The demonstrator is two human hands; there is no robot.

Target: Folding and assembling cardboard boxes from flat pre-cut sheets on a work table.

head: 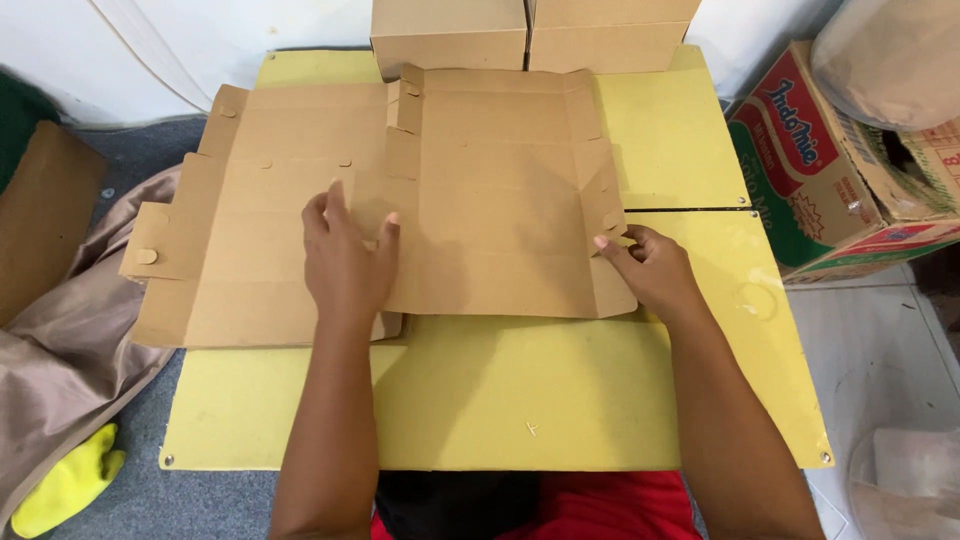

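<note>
A flat, unfolded brown cardboard box blank (pixel 480 170) lies spread across a yellow table (pixel 500 400). My left hand (pixel 345 255) presses on a small inner flap near the blank's middle, fingers curled over its edge. At the right edge of the blank, my right hand (pixel 650 270) pinches a side flap between thumb and fingers. The blank's left panel with round tabs hangs past the table's left edge.
Two folded brown boxes (pixel 450 35) (pixel 610 30) stand at the table's far edge. A printed carton (pixel 830 180) sits on the floor at right with a bag on top. Beige cloth (pixel 70 340) and a yellow cloth (pixel 65 485) lie at left, beside a cardboard sheet (pixel 40 220).
</note>
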